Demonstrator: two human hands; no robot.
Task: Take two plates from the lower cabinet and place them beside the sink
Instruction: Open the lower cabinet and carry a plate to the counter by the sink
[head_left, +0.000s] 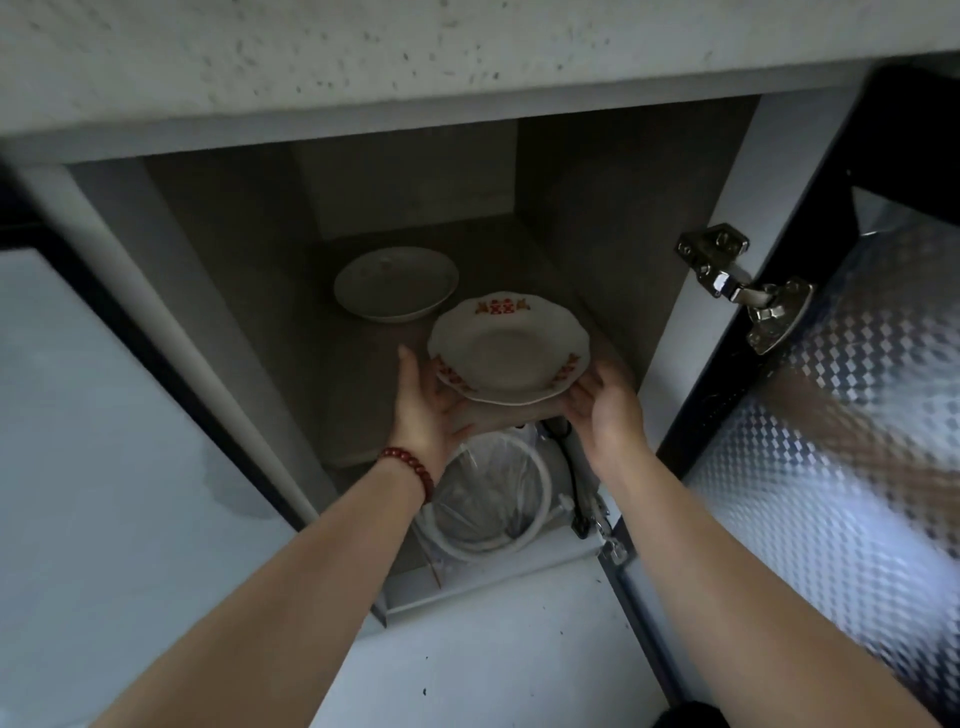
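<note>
Hands first: your left hand (423, 410) grips the patterned plate (506, 349) from below. Your right hand (605, 408) cups its other edge, fingers spread. Behind sits a plain bowl (396, 283).

1. Left hand (428, 410) and right hand (605, 410) hold a red-patterned plate (506, 353) by opposite rims, above the cabinet shelf (343, 374).
2. A plain white plate (396, 283) rests farther back (left of the held one).
3. A coiled white hose (493, 499) lies below the shelf.

Two bare forearms, no sleeves in view. Left hand (426, 410): bracelet (408, 467) of round dark-red beads, single strand, around the wrist. Right hand (605, 410): nothing worn on wrist or visible fingers (582, 387).
</note>
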